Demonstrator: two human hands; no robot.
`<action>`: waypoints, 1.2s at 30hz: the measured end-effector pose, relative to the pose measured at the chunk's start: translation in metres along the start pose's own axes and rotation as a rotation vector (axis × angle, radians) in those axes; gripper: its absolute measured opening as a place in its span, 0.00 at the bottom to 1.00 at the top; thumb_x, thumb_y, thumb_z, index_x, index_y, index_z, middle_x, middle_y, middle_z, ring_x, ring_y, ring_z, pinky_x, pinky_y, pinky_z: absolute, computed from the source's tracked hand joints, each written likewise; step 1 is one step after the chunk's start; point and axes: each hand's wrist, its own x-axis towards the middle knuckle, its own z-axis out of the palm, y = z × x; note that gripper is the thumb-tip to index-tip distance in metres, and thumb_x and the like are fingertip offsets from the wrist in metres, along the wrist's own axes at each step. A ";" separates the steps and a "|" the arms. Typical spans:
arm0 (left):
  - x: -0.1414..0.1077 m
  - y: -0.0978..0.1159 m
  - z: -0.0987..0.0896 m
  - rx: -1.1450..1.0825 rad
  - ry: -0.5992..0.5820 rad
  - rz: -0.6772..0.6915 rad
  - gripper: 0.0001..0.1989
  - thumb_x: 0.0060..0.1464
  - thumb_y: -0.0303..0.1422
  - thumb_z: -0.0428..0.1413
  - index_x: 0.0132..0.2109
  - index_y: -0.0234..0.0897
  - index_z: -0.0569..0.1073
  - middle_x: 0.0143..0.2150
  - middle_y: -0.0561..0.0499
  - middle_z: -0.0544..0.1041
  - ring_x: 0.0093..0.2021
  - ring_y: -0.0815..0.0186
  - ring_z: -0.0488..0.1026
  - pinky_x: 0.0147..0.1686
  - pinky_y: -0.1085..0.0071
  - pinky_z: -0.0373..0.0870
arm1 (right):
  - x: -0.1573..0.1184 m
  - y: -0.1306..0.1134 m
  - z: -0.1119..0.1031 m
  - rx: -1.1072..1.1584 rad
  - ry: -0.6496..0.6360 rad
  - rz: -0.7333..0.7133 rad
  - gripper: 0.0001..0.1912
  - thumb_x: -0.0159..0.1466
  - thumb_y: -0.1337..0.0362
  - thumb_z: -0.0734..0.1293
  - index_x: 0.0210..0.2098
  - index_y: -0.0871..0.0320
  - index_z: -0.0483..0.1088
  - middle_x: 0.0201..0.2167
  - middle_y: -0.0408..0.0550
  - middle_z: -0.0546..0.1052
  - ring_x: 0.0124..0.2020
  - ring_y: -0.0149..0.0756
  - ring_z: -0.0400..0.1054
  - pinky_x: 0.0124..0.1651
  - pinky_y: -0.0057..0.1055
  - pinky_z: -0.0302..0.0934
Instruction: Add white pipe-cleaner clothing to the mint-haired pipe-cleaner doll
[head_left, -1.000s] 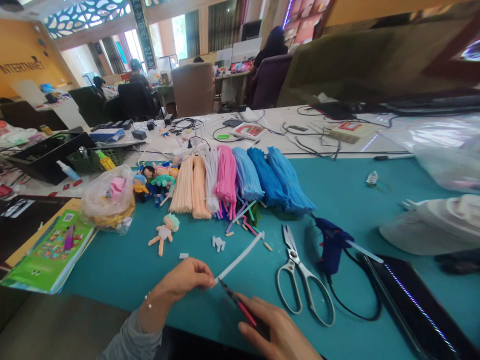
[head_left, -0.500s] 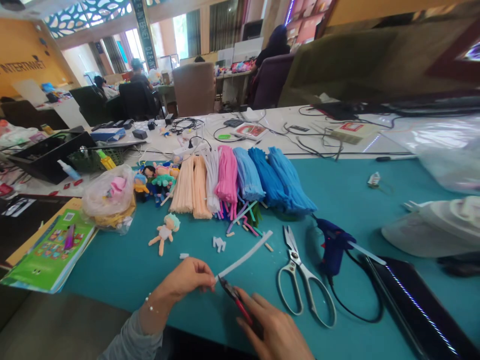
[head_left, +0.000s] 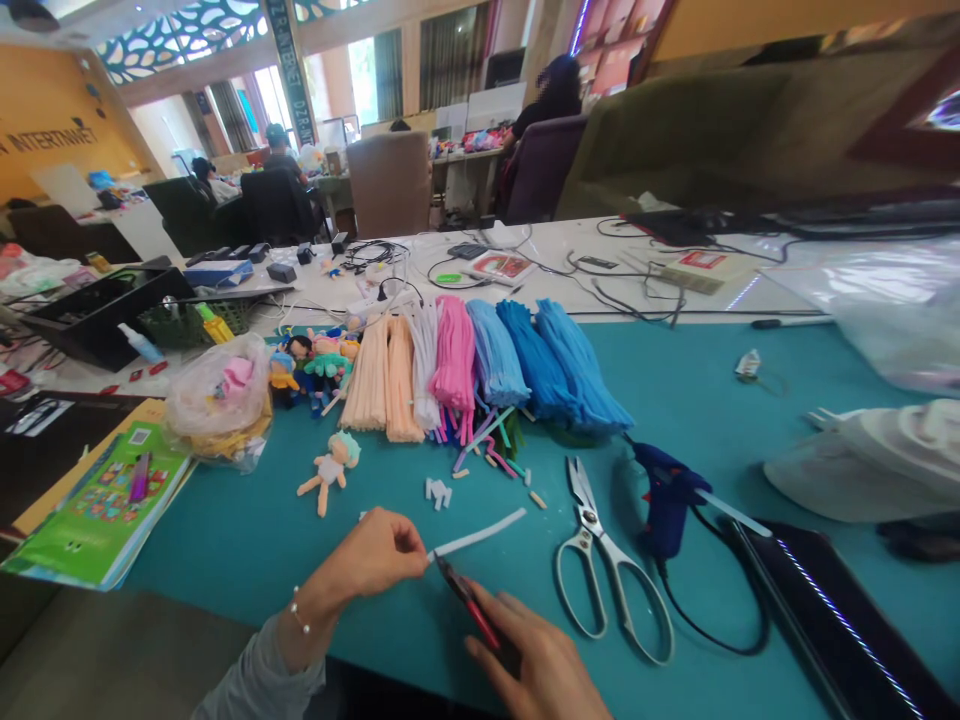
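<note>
My left hand [head_left: 381, 552] pinches the near end of a white fuzzy strip [head_left: 484, 531], which slants up and right above the teal mat [head_left: 705, 400]. Red-handled cutters [head_left: 474, 606] are in my right hand [head_left: 529, 650], their dark jaws at the strip beside my left fingertips. Beyond the strip lie several short white pieces [head_left: 438, 493]. A small doll [head_left: 330, 472] with mint hair rests to their left. Large scissors [head_left: 592, 530] lie open right of my right hand.
Bundles of peach [head_left: 367, 380], pink [head_left: 454, 355] and blue [head_left: 577, 370] stems line the mat's back. A glue gun [head_left: 666, 495] and its cable lie right, beside a black tablet-like slab [head_left: 832, 610]. A green booklet [head_left: 101, 495] is left; people sit beyond.
The white strip reaches less far beyond the cutters, its far end now nearer my hands. Both hands have moved only slightly and still hold the strip and the cutters.
</note>
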 end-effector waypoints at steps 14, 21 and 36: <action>0.002 0.003 -0.001 -0.084 -0.001 0.022 0.04 0.36 0.31 0.55 0.23 0.33 0.72 0.19 0.54 0.72 0.23 0.69 0.66 0.26 0.72 0.61 | -0.002 0.004 0.005 -0.080 0.124 -0.073 0.24 0.62 0.55 0.61 0.56 0.53 0.67 0.37 0.52 0.77 0.38 0.43 0.73 0.40 0.34 0.67; 0.001 -0.001 -0.003 -0.301 -0.120 0.049 0.09 0.35 0.36 0.60 0.22 0.33 0.71 0.20 0.53 0.73 0.21 0.71 0.64 0.26 0.72 0.60 | 0.006 0.007 0.005 0.452 -0.136 -0.049 0.28 0.56 0.45 0.65 0.49 0.56 0.73 0.27 0.45 0.74 0.29 0.38 0.68 0.35 0.32 0.66; 0.001 -0.005 -0.003 -0.250 -0.052 0.005 0.07 0.35 0.33 0.58 0.22 0.33 0.72 0.18 0.54 0.72 0.21 0.71 0.64 0.25 0.72 0.60 | -0.002 0.002 0.007 -0.161 0.155 -0.143 0.23 0.64 0.53 0.58 0.56 0.53 0.68 0.35 0.53 0.77 0.36 0.43 0.73 0.38 0.33 0.67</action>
